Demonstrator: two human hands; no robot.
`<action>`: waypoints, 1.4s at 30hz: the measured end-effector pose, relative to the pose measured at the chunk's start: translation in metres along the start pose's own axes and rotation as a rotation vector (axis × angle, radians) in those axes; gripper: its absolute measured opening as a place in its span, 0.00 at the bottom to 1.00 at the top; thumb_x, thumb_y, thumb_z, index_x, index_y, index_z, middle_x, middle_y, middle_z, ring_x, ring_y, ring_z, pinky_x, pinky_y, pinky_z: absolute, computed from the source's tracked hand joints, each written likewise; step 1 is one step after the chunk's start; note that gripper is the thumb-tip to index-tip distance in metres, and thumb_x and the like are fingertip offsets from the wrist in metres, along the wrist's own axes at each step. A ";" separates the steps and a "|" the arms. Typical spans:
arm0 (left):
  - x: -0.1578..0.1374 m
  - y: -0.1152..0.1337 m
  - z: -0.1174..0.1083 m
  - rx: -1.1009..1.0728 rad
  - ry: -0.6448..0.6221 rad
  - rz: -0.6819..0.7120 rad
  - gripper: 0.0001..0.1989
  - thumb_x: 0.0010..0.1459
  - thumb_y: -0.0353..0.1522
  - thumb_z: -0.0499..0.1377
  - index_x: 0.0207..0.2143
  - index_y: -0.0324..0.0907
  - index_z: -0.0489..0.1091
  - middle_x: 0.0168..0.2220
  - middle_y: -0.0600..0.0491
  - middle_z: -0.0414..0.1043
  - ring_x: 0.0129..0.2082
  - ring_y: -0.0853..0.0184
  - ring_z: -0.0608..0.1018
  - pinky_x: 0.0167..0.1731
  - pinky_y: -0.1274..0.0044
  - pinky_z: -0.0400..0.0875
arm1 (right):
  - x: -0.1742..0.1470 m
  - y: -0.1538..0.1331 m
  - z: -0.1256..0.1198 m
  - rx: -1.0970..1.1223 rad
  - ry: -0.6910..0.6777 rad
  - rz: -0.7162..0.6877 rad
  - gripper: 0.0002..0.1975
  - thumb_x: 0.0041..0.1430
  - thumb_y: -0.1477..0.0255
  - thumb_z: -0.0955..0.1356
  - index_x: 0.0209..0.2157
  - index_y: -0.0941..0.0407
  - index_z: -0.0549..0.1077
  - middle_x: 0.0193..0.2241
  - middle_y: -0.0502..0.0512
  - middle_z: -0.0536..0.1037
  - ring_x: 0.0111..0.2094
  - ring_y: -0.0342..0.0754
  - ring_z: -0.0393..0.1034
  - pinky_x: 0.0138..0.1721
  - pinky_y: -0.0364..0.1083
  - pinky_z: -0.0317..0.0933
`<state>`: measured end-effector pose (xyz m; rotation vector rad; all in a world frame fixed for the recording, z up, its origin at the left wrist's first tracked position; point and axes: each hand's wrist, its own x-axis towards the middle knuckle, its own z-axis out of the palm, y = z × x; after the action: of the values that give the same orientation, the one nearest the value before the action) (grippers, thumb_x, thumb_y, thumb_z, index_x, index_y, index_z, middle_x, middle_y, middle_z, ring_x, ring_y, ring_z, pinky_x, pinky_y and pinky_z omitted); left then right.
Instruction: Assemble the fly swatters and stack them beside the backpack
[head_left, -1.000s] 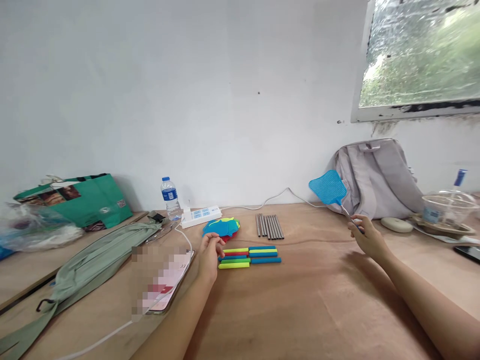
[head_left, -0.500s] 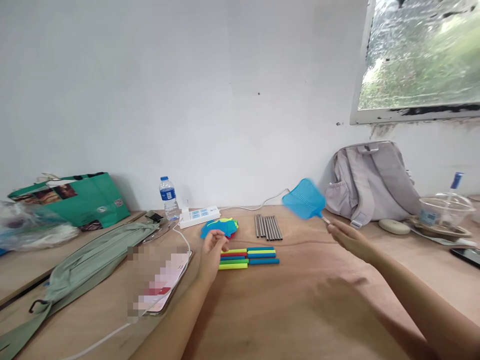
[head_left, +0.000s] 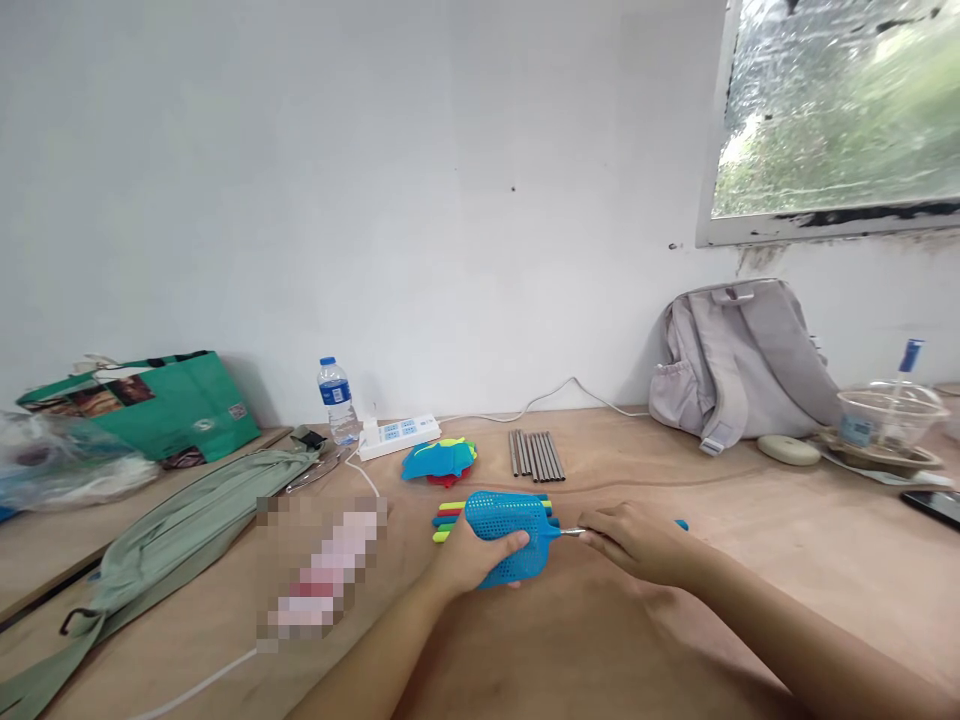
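Note:
A blue fly swatter (head_left: 506, 515) with a perforated head lies across both hands, above the table. My left hand (head_left: 476, 550) is closed on the head, its thumb on the top face. My right hand (head_left: 637, 540) wraps round the thin metal rod near the neck; a blue tip (head_left: 681, 525) shows beyond it. Behind the swatter, several coloured handle tubes (head_left: 450, 506) lie side by side, partly hidden. Farther back are a row of grey metal rods (head_left: 537, 456) and a small pile of blue, yellow and red swatter heads (head_left: 439, 460).
A white power strip (head_left: 397, 435) and a water bottle (head_left: 337, 400) stand by the wall. At left are a grey-green strap bag (head_left: 202, 530), a green bag (head_left: 180, 405) and a blurred pink item (head_left: 326, 575). A backpack (head_left: 739, 370) and a plastic cup (head_left: 892, 415) sit at right.
The swatter has come down and left from the right side to the middle. My left hand has taken hold of its head; my right hand still holds the rod.

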<state>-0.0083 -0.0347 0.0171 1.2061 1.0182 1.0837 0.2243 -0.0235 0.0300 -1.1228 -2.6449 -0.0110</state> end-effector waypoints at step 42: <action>0.038 -0.006 -0.060 0.026 0.679 0.355 0.06 0.43 0.32 0.52 0.27 0.43 0.58 0.15 0.63 0.56 0.13 0.76 0.63 0.16 0.83 0.58 | -0.072 0.196 0.036 -0.502 0.312 0.925 0.15 0.52 0.69 0.59 0.34 0.58 0.73 0.35 0.66 0.72 0.38 0.61 0.65 0.33 0.54 0.56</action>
<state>-0.0593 0.0137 0.0042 1.0785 1.3536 1.8390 0.4023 0.0664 -0.0411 -2.1804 -1.6790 -0.6272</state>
